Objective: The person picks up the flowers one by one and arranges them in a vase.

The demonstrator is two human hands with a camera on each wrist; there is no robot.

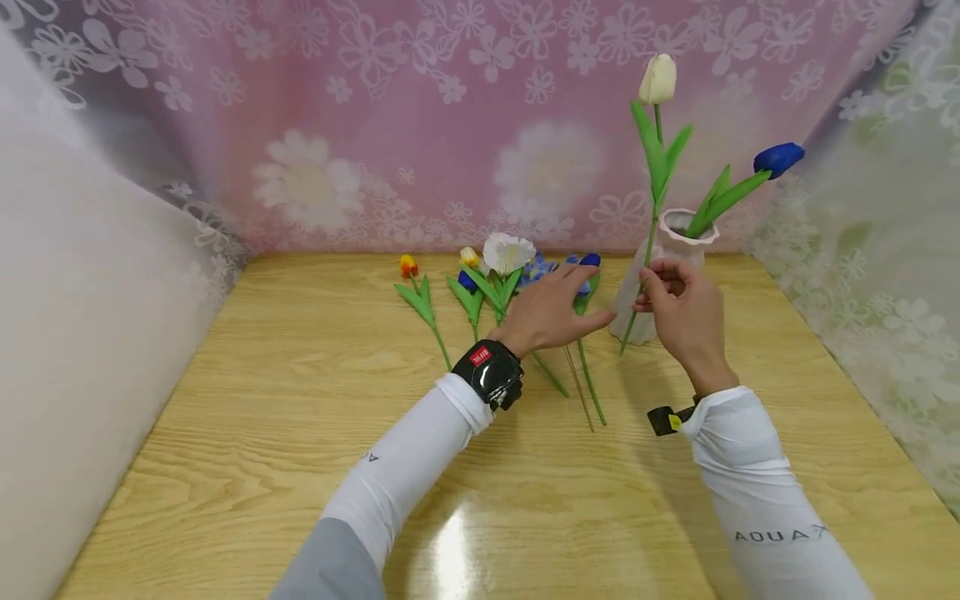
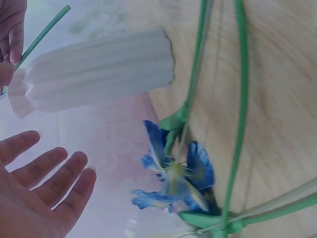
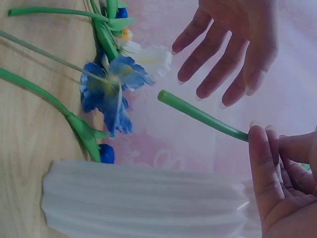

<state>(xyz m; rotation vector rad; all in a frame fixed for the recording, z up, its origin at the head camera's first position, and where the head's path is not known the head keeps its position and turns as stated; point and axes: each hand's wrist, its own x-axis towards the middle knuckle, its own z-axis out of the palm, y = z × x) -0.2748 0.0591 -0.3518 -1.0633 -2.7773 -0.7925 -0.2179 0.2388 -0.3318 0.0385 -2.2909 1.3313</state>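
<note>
My right hand (image 1: pixel 686 312) pinches the green stem of a white tulip (image 1: pixel 658 81) between thumb and fingers, holding it upright with the bloom high. Its cut stem end (image 3: pixel 171 98) sticks out below the fingers, beside the vase. Close behind that hand stands a white fluted vase (image 2: pixel 104 72) with a wavy rim, and a blue tulip (image 1: pixel 778 160) leans out of it to the right. My left hand (image 1: pixel 551 307), fingers spread and holding nothing, hovers over the lying flowers left of the vase. It partly hides a blue iris-like flower (image 2: pixel 173 178) in the head view.
Several artificial flowers lie on the wooden table (image 1: pixel 300 417): an orange tulip (image 1: pixel 408 266), a yellow tulip (image 1: pixel 468 257), a white open bloom (image 1: pixel 508 252) and blue ones. Their stems point toward the person. A pink floral curtain (image 1: pixel 420 125) hangs behind the table.
</note>
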